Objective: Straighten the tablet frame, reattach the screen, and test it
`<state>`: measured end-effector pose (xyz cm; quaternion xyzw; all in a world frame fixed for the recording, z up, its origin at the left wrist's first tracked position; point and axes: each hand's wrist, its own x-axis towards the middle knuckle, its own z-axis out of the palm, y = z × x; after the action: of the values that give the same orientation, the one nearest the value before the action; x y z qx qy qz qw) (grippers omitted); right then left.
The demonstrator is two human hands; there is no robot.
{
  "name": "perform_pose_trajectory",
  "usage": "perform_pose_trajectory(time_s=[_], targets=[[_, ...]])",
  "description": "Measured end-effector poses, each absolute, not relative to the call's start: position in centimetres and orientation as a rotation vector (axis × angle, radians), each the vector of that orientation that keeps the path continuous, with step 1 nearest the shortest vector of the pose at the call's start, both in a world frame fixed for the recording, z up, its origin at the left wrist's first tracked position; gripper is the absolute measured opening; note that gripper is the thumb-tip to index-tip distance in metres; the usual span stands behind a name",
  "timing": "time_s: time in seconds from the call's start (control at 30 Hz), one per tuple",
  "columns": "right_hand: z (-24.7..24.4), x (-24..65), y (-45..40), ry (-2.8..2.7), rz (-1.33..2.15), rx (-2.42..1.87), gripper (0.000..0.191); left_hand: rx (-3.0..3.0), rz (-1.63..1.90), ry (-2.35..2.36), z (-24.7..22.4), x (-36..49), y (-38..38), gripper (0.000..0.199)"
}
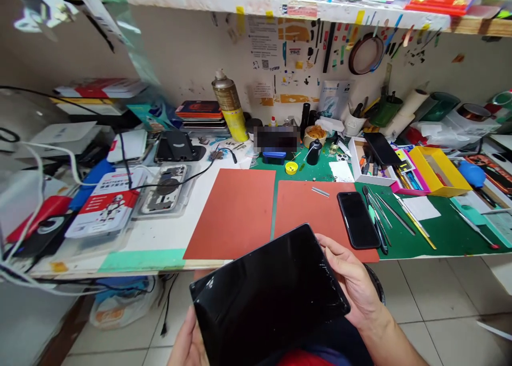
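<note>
A black tablet (268,296) with a dark, glossy screen is held tilted in front of the bench edge, above my lap. Small chips or scratches mark its right edge and upper left corner. My left hand (188,336) grips the lower left side, its fingers partly hidden beneath the tablet. Along the right edge, my right hand (352,278) holds on with the thumb at the rim and the other fingers behind. Just beyond the tablet lie two reddish-brown mats (236,211), with a black smartphone (358,219) on the right one.
Tweezers and slim tools (394,211) lie right of the phone on a green mat. Behind them stand a white tool box (370,160) and a yellow tray (440,168). A spray can (230,107) leans at the back. Cables and boxed parts (106,203) crowd the left; a shelf (256,6) overhangs.
</note>
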<state>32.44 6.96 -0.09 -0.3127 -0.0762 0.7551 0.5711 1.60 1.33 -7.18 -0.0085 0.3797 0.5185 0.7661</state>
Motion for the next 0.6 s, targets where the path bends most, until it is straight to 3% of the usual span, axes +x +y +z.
perform_pose_trajectory(time_s=[0.23, 0.6], targets=[[-1.0, 33.4, 6.6, -0.219, 1.722, -0.925, 0.044, 0.018, 1.2, 0.443, -3.4, 3.8, 2.5, 0.056], [-1.9, 35.0, 6.5, -0.393, 1.725, -1.088, 0.04, -0.115, 1.22, 0.798, -0.2, 5.5, 3.5, 0.044]])
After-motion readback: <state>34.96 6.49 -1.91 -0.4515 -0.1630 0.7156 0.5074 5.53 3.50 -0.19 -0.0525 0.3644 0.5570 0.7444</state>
